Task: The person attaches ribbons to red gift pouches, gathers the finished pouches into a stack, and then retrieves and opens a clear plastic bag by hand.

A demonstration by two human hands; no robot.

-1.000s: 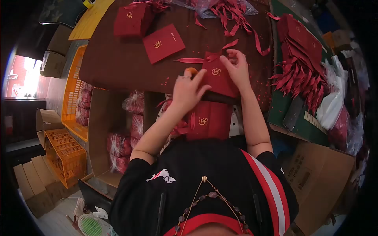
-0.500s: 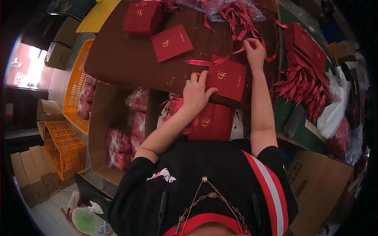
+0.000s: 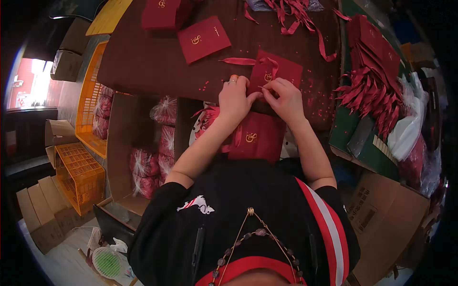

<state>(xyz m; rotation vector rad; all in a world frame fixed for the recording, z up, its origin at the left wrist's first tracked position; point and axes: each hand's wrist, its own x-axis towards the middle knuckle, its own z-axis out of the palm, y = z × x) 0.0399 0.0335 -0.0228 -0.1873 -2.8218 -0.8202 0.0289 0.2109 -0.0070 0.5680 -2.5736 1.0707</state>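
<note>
A red paper bag (image 3: 285, 66) with gold lettering lies near the front edge of the brown-covered table. My left hand (image 3: 234, 97), a ring and an orange band on its fingers, grips the bag's lower left edge with the thumb on top. A red ribbon (image 3: 238, 61) runs off the bag's left side and curls over its face. My right hand (image 3: 285, 97) covers the bag's lower part, thumb and forefinger pinched together on the ribbon's end. Below the table edge, another red bag (image 3: 257, 138) lies in front of my body.
Another red bag (image 3: 204, 39) and a stack of them (image 3: 162, 14) lie at the upper left. Loose ribbons (image 3: 298, 16) are at the back. Ribboned bags (image 3: 374, 62) pile on the right. A cardboard box (image 3: 126, 157) holds wrapped red bundles; an orange crate (image 3: 81, 119) stands beyond.
My right hand has come down and left from beyond the bag's upper right corner to its lower part, bringing the ribbon's end over the face. My left hand stays at the bag's edge.
</note>
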